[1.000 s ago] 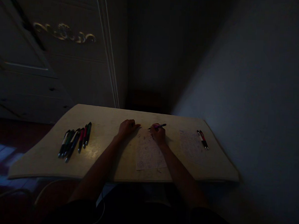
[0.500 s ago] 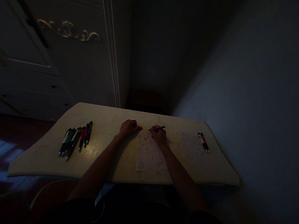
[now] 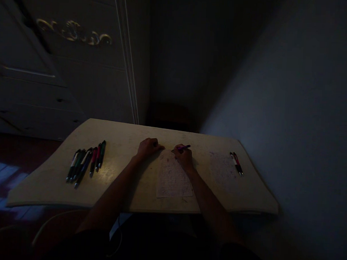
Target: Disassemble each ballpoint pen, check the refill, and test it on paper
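- Written sheet [image 3: 173,180]: landmark for all places below; it lies on the pale table [image 3: 127,139], bearing dense handwriting.
- Purple pen [image 3: 185,147]: located over the far end of the written sheet. Its long axis runs mainly crosswise to the sheet, slanting; the writing tip points left and toward the paper, the rear end right and slightly away from the person. Contact between tip and paper cannot be told.
- Right hand [image 3: 184,156]: fingers closed around the purple pen, at the sheet's far right part.
- Left hand [image 3: 148,148]: just left of the sheet's far corner; fingers partly curled, one digit stretched toward that corner. Whether it presses the paper cannot be told.
- Right forearm [image 3: 207,196]: crosses the sheet's right side, hiding part of that edge.
- Left forearm [image 3: 114,192]: lies between the sheet and a group of pens [image 3: 85,165], well to the left.
- Second sheet [image 3: 222,168]: right of the landmark and apart from it; two pens [image 3: 237,163] lie at its right side.
- Cabinet [image 3: 97,84]: beyond the sheet, to the left.
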Demonstrator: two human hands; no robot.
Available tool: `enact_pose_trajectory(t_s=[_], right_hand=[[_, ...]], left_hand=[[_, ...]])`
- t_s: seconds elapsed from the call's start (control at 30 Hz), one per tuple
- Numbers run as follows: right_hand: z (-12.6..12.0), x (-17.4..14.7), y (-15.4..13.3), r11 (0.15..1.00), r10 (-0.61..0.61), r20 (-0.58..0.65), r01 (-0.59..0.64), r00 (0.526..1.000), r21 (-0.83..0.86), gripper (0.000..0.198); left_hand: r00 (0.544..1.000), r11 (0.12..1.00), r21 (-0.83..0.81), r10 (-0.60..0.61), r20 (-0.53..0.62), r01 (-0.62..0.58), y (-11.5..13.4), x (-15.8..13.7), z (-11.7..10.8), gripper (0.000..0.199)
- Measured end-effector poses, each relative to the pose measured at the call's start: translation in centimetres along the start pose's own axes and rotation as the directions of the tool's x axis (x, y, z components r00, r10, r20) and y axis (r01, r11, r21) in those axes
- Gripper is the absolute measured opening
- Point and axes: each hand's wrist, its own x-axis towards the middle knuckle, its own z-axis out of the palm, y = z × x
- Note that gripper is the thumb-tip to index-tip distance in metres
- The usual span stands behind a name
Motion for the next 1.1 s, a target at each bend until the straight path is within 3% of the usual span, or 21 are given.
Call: enact_pose_trajectory(t_s=[0.23,0.53,0.8,0.93,1.1], right_hand=[[-0.1,-0.1,-0.2,0.997,0.065,-0.085,-0.062,0.994,0.039,0.026],[-0.3,-0.1,-0.3,0.981,0.146,-0.082,-0.133,0.986,0.144,0.028],[-1.5,1.0,1.6,0.968,0.17,-0.224,-0.12,0.96,0.221,0.034],[-1.9,1.0,2.0,0.983,0.049,-0.235,-0.005,0.971,0.186,0.04],[-1.6,1.2,2.4,0.976,-0.123,-0.165,0.15,0.979,0.157,0.064]], left_hand=[[1.0,1.0,0.011,0.0,-0.007,0.0,-0.2,0.1,0.2,0.04],[0.999,0.999,-0.013,-0.029,0.014,0.029,0.3,-0.1,-0.4,0.038],[1.0,1.0,0.001,0.007,0.005,-0.007,0.2,-0.1,-0.4,0.038],[1.0,1.0,0.012,-0.006,0.012,0.006,0.0,0.0,-0.2,0.037],[1.0,1.0,0.013,0.002,0.02,-0.003,-0.2,0.0,0.0,0.035]])
